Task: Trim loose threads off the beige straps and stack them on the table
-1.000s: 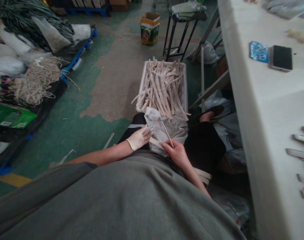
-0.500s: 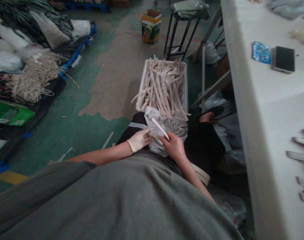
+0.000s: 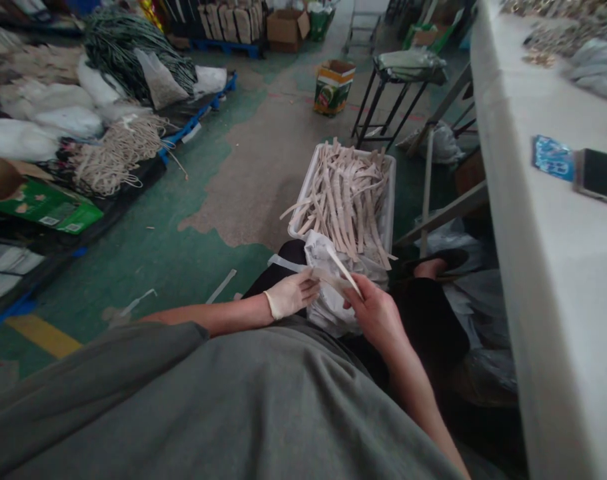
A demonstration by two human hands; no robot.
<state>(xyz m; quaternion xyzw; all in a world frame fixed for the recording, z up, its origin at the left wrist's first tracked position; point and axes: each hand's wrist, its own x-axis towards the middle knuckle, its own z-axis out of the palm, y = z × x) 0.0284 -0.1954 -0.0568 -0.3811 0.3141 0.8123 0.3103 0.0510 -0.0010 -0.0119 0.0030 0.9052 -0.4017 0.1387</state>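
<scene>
My left hand (image 3: 293,295), in a pale glove, pinches one end of a flat beige fabric strip (image 3: 329,276) over my lap. The strip runs across to my right hand (image 3: 378,312), bare and closed around its other end. From the right fingers a slim white stick-like piece (image 3: 344,271) points up and left; whether it is a tool or part of the strip I cannot tell. Under both hands lies a crumpled whitish bag or cloth (image 3: 319,250). Just beyond stands a white plastic crate (image 3: 303,187), heaped with similar beige strips (image 3: 350,193).
At the right is a table with a white cover (image 3: 548,267), bearing a blue packet (image 3: 553,158) and a dark flat box (image 3: 600,175). A black-legged stool (image 3: 383,100) and an open carton (image 3: 333,87) stand ahead. Corded bundles (image 3: 118,153) fill the pallet at left.
The camera view has tilted up, so things sit lower and further right. Both hands keep hold of the strip; the right has turned slightly, with the white piece still in it.
</scene>
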